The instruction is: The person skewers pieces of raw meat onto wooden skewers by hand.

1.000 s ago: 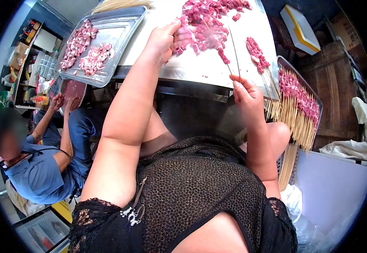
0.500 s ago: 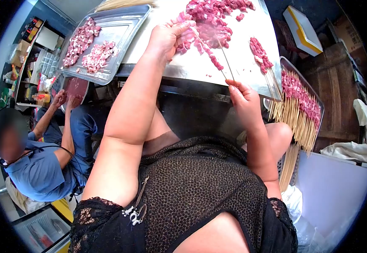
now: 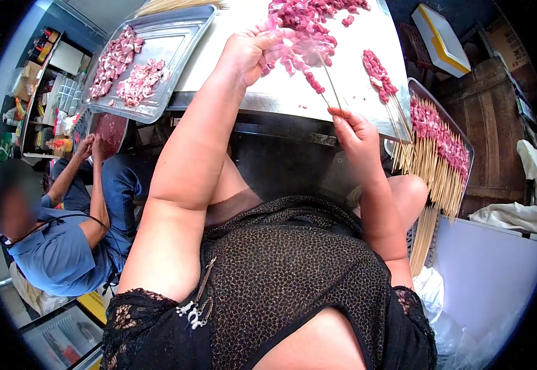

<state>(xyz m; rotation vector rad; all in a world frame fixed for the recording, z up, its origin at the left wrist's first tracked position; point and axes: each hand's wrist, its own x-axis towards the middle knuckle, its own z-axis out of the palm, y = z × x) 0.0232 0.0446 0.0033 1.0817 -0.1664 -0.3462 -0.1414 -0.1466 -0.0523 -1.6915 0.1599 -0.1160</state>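
My right hand [image 3: 356,131] pinches the lower ends of thin bamboo skewers [image 3: 332,82] over the front edge of the white work surface [image 3: 231,89]. One of them carries small pieces of red meat [image 3: 314,82]. At the upper end, the fingers of my left hand [image 3: 251,54] are closed on pale pink raw meat, partly hidden by the fingers. Just beyond lies a large heap of cut raw meat [image 3: 308,21]. Several finished meat skewers [image 3: 378,74] rest together to the right on the surface.
A metal tray [image 3: 179,52] with two piles of meat stands at the left. At the right, another tray [image 3: 470,154] holds many loaded skewers. A seated person in blue [image 3: 65,246] works at a bowl [image 3: 120,132] on the left. Shelves [image 3: 46,92] stand behind them.
My right hand has shifted slightly up and left with the skewers. My left hand stays at the meat by the upper end. The seated person's hands have come closer together.
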